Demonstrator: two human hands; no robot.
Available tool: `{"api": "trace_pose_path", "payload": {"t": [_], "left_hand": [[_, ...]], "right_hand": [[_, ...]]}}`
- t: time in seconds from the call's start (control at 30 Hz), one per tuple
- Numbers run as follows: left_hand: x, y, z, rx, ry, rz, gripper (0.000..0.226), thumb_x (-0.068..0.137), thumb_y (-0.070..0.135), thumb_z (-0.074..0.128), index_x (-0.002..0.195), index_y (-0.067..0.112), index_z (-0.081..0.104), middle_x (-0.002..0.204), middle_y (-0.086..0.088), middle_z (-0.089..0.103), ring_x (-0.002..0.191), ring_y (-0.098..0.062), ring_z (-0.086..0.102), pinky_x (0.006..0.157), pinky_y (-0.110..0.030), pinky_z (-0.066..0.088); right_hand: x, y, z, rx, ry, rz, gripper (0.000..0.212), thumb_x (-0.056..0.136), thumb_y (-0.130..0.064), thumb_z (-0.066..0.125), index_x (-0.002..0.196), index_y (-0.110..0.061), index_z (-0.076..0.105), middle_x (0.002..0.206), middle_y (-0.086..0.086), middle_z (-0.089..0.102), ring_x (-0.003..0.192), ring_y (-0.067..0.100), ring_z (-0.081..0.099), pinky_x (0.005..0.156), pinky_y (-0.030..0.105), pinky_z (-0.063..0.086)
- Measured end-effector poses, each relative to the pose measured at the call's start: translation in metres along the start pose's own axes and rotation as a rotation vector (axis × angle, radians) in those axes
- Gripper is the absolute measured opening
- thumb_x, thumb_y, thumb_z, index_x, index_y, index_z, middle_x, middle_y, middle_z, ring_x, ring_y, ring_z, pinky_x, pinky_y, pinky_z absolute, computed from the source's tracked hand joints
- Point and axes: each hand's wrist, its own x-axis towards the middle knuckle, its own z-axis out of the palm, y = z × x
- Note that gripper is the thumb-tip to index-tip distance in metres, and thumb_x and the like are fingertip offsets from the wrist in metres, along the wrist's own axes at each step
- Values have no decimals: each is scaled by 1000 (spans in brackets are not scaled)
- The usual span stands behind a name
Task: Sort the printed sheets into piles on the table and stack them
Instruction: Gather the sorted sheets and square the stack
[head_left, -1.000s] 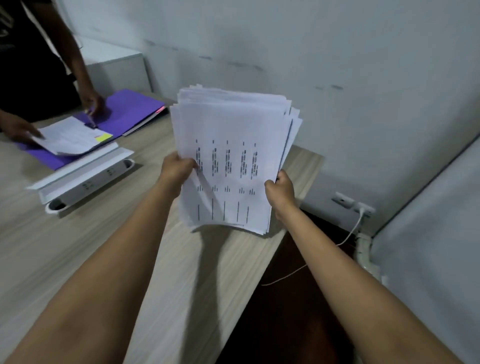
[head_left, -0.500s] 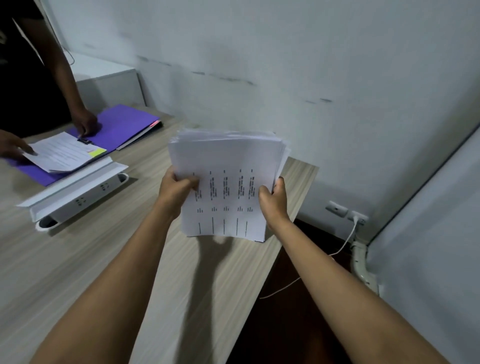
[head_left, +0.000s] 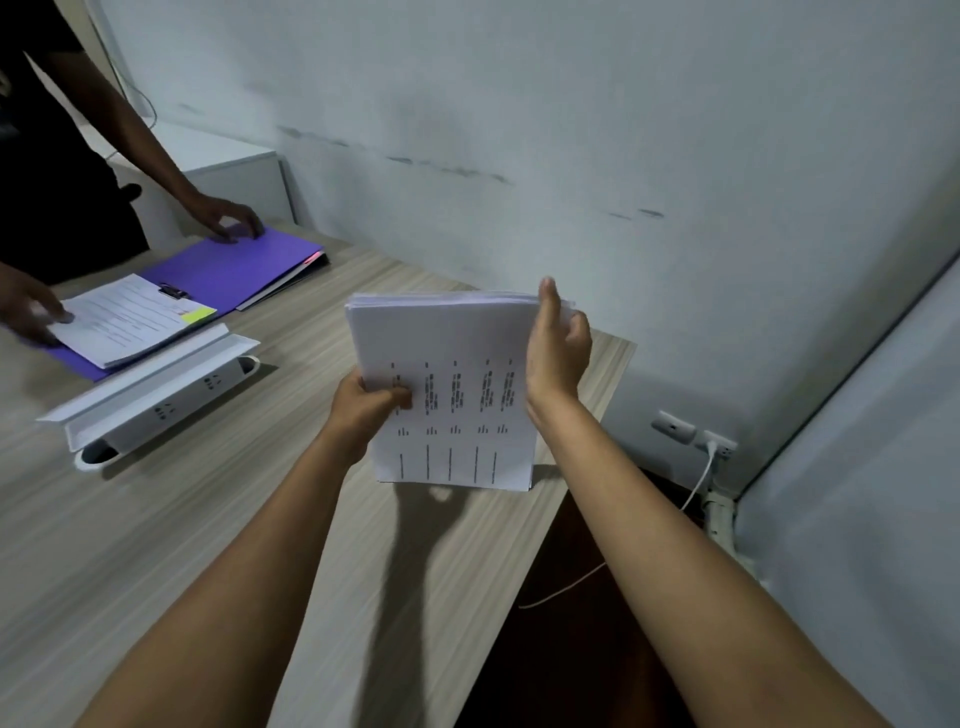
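Printed sheets (head_left: 447, 364), gathered as one thick stack, are being held upright above the wooden table (head_left: 156, 545), over its far right corner and clear of the surface; a shadow is falling on the tabletop directly beneath the stack. The long axis of the stack is running roughly vertically, with the lower short edge pointing down at the table and the printed face turned toward the camera, its text columns lying sideways.

The left hand (head_left: 363, 405) is clamping the left long edge of the stack at about mid-height, thumb pressed across the front sheet and the remaining fingers hidden behind. The right hand (head_left: 558, 353) is lying against the right long edge nearer the top, palm to the paper and fingers loosely spread; whether it is gripping or merely steadying cannot be told. The stack is thus lying between the two hands, and the left hand appears to be bearing it.

Judged from this arrangement, squaring of the edges is probably in progress, and no sorted pile is yet lying on the table near the stack.

Left of the stack, well apart from it, a white ring binder (head_left: 156, 400) is resting on the table. Beyond the binder, a purple folder (head_left: 244, 265) carrying clipped papers (head_left: 124, 317) is being handled by a second person's hands (head_left: 228, 218).
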Motion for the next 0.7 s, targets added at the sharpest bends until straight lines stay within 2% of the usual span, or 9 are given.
{"api": "trace_pose_path", "payload": {"t": [0.07,0.13,0.2,0.27,0.3,0.37,0.5,0.6,0.7], "left_hand": [[0,-3,0,-6,9,-6,26,77,-13,57,98,3,58,108,-25,64,101,-40,62,89,-51,52],[0,-7,-3,-7,10,-8,27,77,-12,58,100,2,58,109,-25,64,100,-39,62,89,-52,52],[1,-10,-4,-17,12,-15,26,77,-12,57,98,4,58,108,-22,65,99,-38,63,88,-51,52],[1,-14,-2,-29,28,-29,26,76,-12,57,94,7,60,104,-17,66,97,-35,63,85,-49,53],[1,-16,-1,-32,35,-37,26,76,-11,57,92,9,61,102,-14,67,96,-33,63,83,-47,53],[1,-22,1,-47,70,-67,27,76,-10,56,91,12,62,97,-9,67,96,-31,63,80,-43,52],[-1,-31,9,-99,138,-131,26,84,-8,48,101,7,61,102,-11,65,97,-31,61,82,-43,50],[0,-25,18,-107,185,-112,23,87,-7,45,102,4,59,106,-15,63,92,-29,61,82,-44,49],[4,-17,22,-136,206,-60,20,88,-7,43,98,5,56,108,-16,60,99,-33,57,88,-48,49]], "right_hand": [[4,-8,3,-2,39,-2,26,87,-35,54,74,-13,50,76,-2,53,70,15,50,63,30,42],[7,-14,4,-18,37,-36,25,87,-26,53,66,-17,42,65,-5,45,59,12,42,55,26,35],[8,-13,3,-26,-28,-60,20,87,-37,58,80,-21,48,81,-5,52,76,11,51,65,24,41],[7,-2,-4,-22,-122,-90,39,82,-52,61,106,-26,45,109,-5,51,104,12,52,85,25,45],[6,9,-10,-32,-166,-117,48,80,-54,61,115,-28,40,114,-6,49,107,11,52,86,23,46],[5,38,-26,-76,-257,-119,50,82,-44,61,122,-31,34,111,-9,52,99,6,56,73,17,46],[2,92,-48,-291,-341,76,22,94,-15,38,114,-22,42,100,-3,58,83,12,56,60,20,41],[3,96,-44,-331,-324,43,19,95,-7,29,105,-20,39,91,-1,53,72,10,51,56,20,40],[8,88,-38,-313,-294,-32,19,95,-8,28,103,-22,37,95,1,54,79,9,54,58,19,43]]}}
